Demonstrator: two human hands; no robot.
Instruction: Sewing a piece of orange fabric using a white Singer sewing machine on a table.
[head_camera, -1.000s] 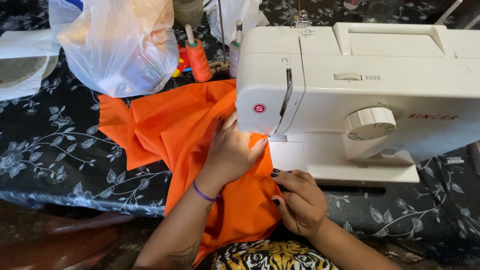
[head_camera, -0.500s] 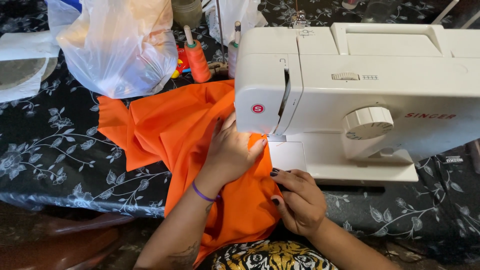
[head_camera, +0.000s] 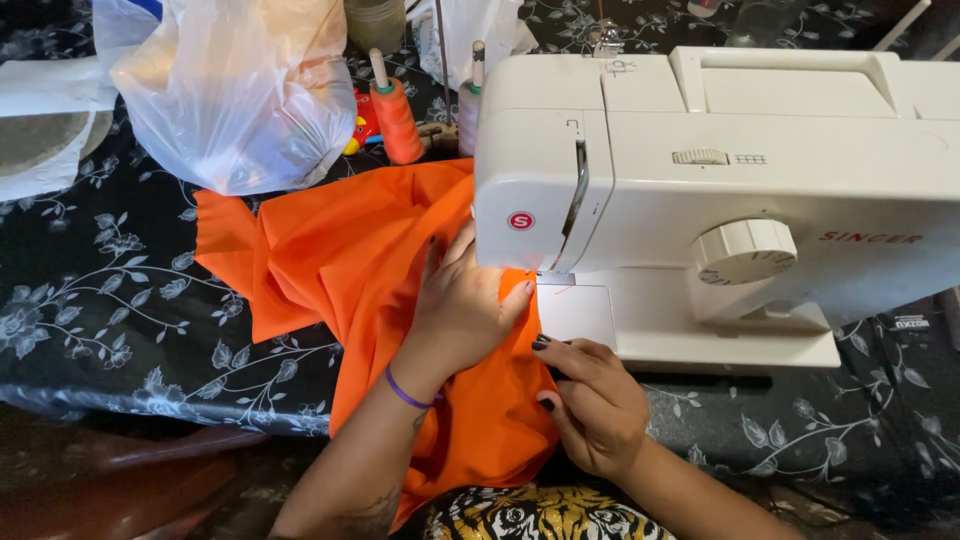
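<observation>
A white sewing machine (head_camera: 720, 190) stands on the table. Orange fabric (head_camera: 330, 260) lies spread to its left and runs under the needle area, then hangs over the table's front edge. My left hand (head_camera: 462, 310) lies flat on the fabric just left of the needle plate, fingers pointing toward the machine. A purple band circles that wrist. My right hand (head_camera: 590, 400) pinches the fabric's edge at the front of the machine bed, fingers curled. The needle itself is hidden behind the machine head.
An orange thread spool (head_camera: 396, 115) and a pale spool (head_camera: 468, 95) stand behind the fabric. A translucent plastic bag (head_camera: 240, 90) sits at the back left. The tablecloth (head_camera: 110, 310) is black with a white floral print. A dark cable lies at the far right.
</observation>
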